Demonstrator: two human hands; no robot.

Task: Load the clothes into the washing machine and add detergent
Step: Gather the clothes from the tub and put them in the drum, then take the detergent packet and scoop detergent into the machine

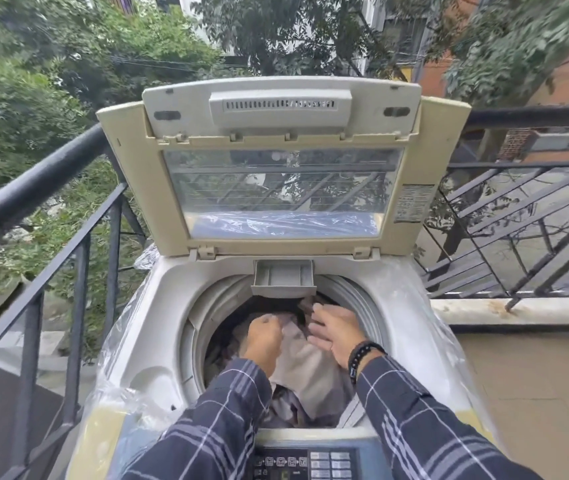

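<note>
A top-loading washing machine [158,341] stands in front of me with its lid [283,161] raised upright. Clothes [305,368] in pale pink, grey and dark tones fill the drum. My left hand [264,339] is down in the drum, fingers closed on a fold of the pale cloth. My right hand [336,332], with a black bead bracelet at the wrist, lies flat on the clothes with fingers spread. A grey detergent drawer [283,277] is pulled out at the drum's back rim and looks dry. No detergent container is in view.
The control panel [307,462] is at the near edge between my plaid sleeves. Clear plastic wrap [117,403] covers the machine's sides. A black metal railing [34,188] runs on the left and another railing [525,216] at the right, with a tiled balcony floor [532,393] beside the machine.
</note>
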